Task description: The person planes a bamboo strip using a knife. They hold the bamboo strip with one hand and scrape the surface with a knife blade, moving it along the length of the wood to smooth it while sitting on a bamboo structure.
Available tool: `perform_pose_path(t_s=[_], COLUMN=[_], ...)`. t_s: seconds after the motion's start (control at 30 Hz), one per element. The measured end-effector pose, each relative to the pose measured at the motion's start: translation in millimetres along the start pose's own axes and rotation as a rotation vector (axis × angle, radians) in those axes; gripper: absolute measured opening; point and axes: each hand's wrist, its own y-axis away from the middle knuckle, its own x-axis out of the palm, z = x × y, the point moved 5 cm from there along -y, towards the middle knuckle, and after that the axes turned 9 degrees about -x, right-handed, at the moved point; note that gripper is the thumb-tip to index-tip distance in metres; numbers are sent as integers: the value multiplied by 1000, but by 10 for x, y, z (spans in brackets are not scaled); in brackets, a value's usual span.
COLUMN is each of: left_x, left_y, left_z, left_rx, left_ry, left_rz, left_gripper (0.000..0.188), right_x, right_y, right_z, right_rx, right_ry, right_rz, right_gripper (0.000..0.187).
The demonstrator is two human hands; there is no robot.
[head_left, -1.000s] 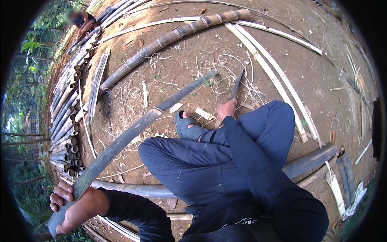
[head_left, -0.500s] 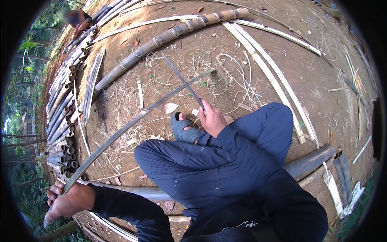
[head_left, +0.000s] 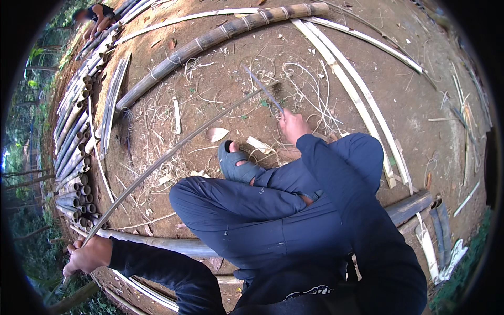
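My left hand [head_left: 90, 255], out at the lower left, is closed around the near end of a long bamboo strip [head_left: 169, 154]. The strip slants up and away over the ground toward the centre, beyond my crossed legs. In front of my right knee, my right hand [head_left: 294, 127] grips a long, narrow-bladed knife [head_left: 272, 98]; its handle is hidden in the fist. Near the strip's far end the blade crosses it, but whether they touch I cannot tell. A dark clog [head_left: 237, 164] on my foot sits below the strip.
A thick bamboo pole [head_left: 220, 35] lies across the ground ahead, amid curly shavings [head_left: 302, 79]. Pale split bamboo lengths [head_left: 349, 94] lie at the right. Stacked bamboo poles [head_left: 79, 136] line the left side, where another person [head_left: 97, 18] crouches at the far end.
My right hand and the knife have moved right and away from me, toward the strip's far end. The strip is turned, showing a narrower, paler side. My left hand has shifted slightly.
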Motion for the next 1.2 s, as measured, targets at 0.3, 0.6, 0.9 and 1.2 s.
perform_pose_path(t_s=[0.3, 0.6, 0.9, 1.2], left_x=[-32, -157, -346, -443], left_y=[-448, -666, -653, -572], left_z=[406, 569, 653, 688], left_rx=[-36, -37, -92, -108], left_ry=[-52, -30, -58, -19], left_rz=[-33, 45, -2, -1], left_gripper=[82, 82, 74, 66], right_x=[41, 31, 55, 70], right_y=[-211, -400, -419, -505], right_z=[-293, -610, -680, -946], right_rx=[-64, 23, 66, 120], right_ry=[-3, -24, -26, 105], right_rz=[-27, 1, 5, -16], right_gripper=[16, 12, 11, 15])
